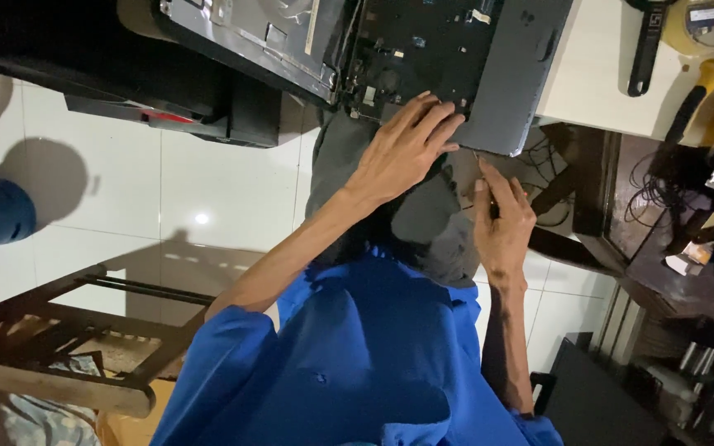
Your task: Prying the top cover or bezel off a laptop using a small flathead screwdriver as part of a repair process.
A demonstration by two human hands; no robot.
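A disassembled dark laptop [423,41] lies at the top of the view, its inner board exposed and a grey cover panel [514,74] at its right. My left hand [406,144] lies flat on the laptop's near edge, fingers spread over the board and the panel's corner. Just below the panel's corner, my right hand [502,223] is pinched around a thin tool [479,165] whose tip points up at the laptop's edge; most of the tool is hidden by my fingers. Under both hands is my lap in dark grey trousers [423,223].
The laptop overhangs a white table [597,74] that carries a tape roll [700,25], a black tool [644,49] and a yellow-handled tool [708,83]. Cables and clutter [687,190] fill the right. A wooden chair [59,347] stands at lower left, a black device [126,74] at upper left.
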